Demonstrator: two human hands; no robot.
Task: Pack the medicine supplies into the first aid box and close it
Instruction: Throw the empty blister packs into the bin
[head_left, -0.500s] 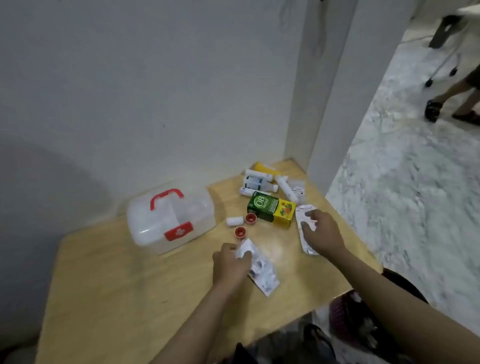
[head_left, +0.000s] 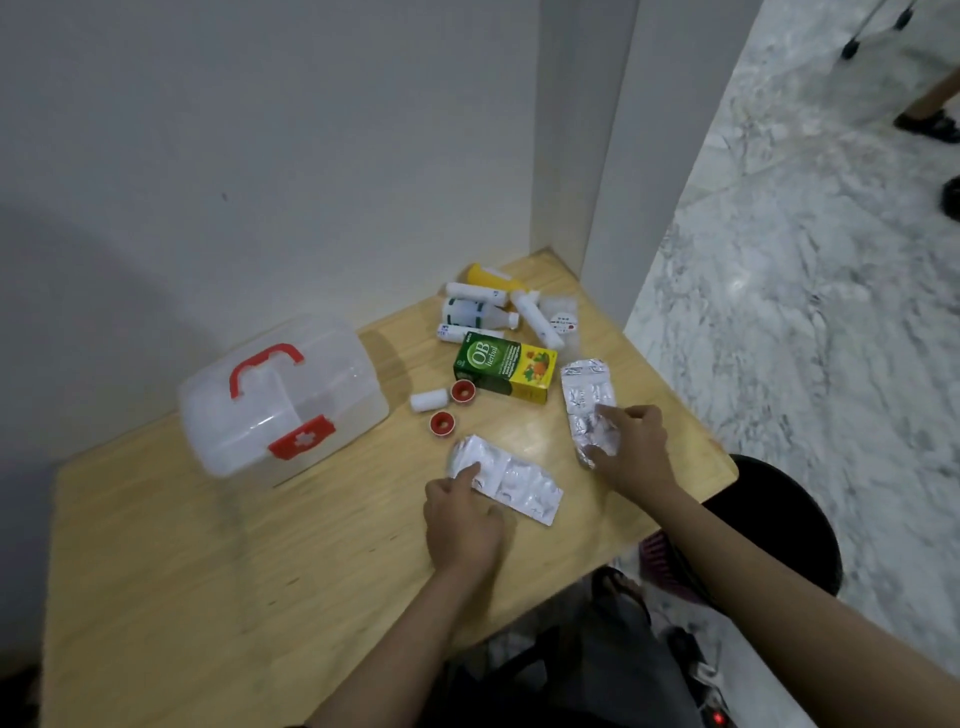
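Wooden table (head_left: 208, 597), closed first aid box (head_left: 280, 402)

Left hand (head_left: 462, 514) palm-down, fingers curled; right hand (head_left: 631, 447) likewise.

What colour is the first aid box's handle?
Red, on the handle, seen in the head view.

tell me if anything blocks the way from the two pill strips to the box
The table between them is bare, but the box is shut, its red latch down, so the lid bars entry. Left hand rests on one strip, right hand on the other.
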